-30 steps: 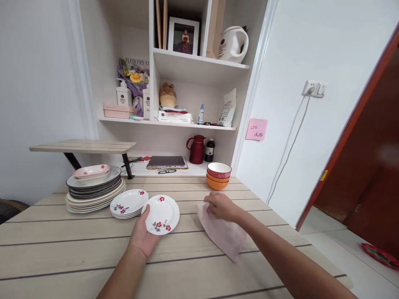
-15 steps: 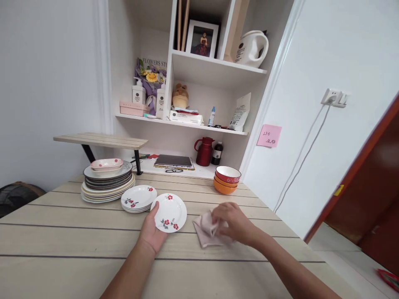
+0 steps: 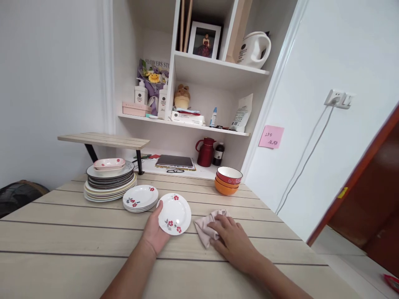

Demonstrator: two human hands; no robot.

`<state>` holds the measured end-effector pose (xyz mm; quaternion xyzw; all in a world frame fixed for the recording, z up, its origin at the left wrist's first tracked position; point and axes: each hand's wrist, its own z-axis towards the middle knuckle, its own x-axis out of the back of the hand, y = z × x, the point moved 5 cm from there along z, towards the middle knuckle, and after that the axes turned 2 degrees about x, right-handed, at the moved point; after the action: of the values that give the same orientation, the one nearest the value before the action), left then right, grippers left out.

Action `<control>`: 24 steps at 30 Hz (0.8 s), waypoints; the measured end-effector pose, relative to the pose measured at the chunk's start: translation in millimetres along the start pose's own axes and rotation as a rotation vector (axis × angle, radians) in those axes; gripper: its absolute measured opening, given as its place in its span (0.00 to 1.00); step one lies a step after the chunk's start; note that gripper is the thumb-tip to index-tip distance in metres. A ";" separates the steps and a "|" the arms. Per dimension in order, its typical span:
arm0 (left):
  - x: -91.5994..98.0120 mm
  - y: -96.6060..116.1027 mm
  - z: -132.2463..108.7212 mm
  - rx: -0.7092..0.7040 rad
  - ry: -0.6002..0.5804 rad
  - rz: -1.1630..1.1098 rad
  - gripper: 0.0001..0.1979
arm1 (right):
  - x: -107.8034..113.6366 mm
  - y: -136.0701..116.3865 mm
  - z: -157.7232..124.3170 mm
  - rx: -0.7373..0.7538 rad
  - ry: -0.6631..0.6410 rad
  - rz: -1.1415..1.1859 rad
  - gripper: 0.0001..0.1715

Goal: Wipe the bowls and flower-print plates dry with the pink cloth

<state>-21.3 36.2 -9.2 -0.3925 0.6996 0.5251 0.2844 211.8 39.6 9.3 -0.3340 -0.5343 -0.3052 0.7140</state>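
In my left hand is a small white plate with red flowers, gripped at its left edge with the thumb over the rim and tilted toward me. Just to its left sits a short stack of matching flowered plates. A pale pink cloth lies crumpled on the table to the right of the held plate. My right hand is over the cloth's right side, its bent fingers and thumb closing on the fabric. Part of the cloth is hidden beneath that hand.
A tall stack of larger plates topped by pink-dotted dishes stands at the left, by a small raised shelf. Stacked bowls stand back right. Behind are a laptop, glasses and a red jug.
My right hand has lowered and flattened over the cloth, whose raised fold has sunk. The left hand still holds the plate in nearly the same spot; the view has shifted slightly.
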 end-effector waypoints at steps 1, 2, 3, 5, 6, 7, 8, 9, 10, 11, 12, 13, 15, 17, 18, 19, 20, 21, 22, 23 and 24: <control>-0.5 -2.4 0.4 0.029 -0.019 -0.002 0.21 | -2.4 2.1 4.0 -0.021 0.034 0.016 0.18; -0.9 -4.9 1.0 0.060 -0.041 -0.003 0.23 | -2.5 5.0 9.6 -0.040 0.069 0.061 0.19; -1.1 -7.3 1.5 0.091 -0.065 -0.002 0.24 | -0.1 8.6 16.4 -0.064 0.110 0.138 0.20; -1.3 -10.9 2.4 0.139 -0.112 0.012 0.26 | 9.5 14.9 32.6 -0.132 0.206 0.395 0.19; -1.4 -12.2 2.5 0.157 -0.134 0.023 0.27 | 15.8 16.8 40.8 -0.185 0.269 0.528 0.18; -1.6 -13.1 2.6 0.168 -0.153 0.033 0.28 | 22.8 14.6 49.0 -0.195 0.339 0.635 0.18; -2.0 -14.0 2.5 0.180 -0.170 0.038 0.29 | 29.7 8.2 57.0 -0.160 0.405 0.702 0.19; -2.9 -15.0 2.2 0.193 -0.186 0.036 0.29 | 36.1 -0.6 63.9 -0.110 0.479 0.734 0.20; -4.4 -16.0 1.9 0.203 -0.204 0.024 0.29 | 40.4 -11.4 69.9 -0.049 0.538 0.744 0.21; -6.4 -16.7 1.6 0.207 -0.225 0.005 0.28 | 40.3 -22.9 75.9 -0.009 0.547 0.743 0.22; -8.8 -17.2 1.3 0.204 -0.248 -0.017 0.27 | 37.9 -34.6 81.0 0.028 0.542 0.737 0.23; -11.4 -17.2 1.0 0.193 -0.269 -0.038 0.27 | 34.4 -48.0 85.2 0.099 0.526 0.688 0.25; -15.9 -15.5 0.6 0.152 -0.308 -0.068 0.26 | 25.0 -69.7 90.2 0.189 0.504 0.563 0.25; -18.1 -12.0 0.3 0.110 -0.330 -0.080 0.25 | 15.5 -86.1 91.6 0.254 0.451 0.427 0.25; -18.0 -9.6 0.3 0.088 -0.333 -0.085 0.24 | 12.3 -92.3 90.9 0.285 0.417 0.375 0.25; -17.3 -7.1 0.4 0.070 -0.334 -0.090 0.24 | 10.3 -97.3 89.4 0.316 0.381 0.340 0.26; -16.0 -4.6 0.6 0.053 -0.332 -0.093 0.24 | 9.5 -101.1 87.3 0.343 0.346 0.324 0.26; -14.5 -2.8 0.9 0.045 -0.331 -0.095 0.24 | 9.7 -103.7 84.9 0.364 0.313 0.326 0.26; -13.2 -1.7 1.3 0.043 -0.332 -0.093 0.25 | 10.2 -105.2 82.9 0.377 0.282 0.344 0.24; -12.3 -1.5 1.6 0.047 -0.339 -0.088 0.25 | 10.7 -105.8 81.4 0.382 0.258 0.374 0.20; -12.0 -2.1 1.8 0.057 -0.352 -0.080 0.25 | 10.9 -105.0 80.8 0.374 0.246 0.413 0.17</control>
<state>-13.2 40.7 -1.0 -0.3139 0.6372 0.5540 0.4341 86.0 41.6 52.4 -0.2589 -0.4115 -0.0879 0.8695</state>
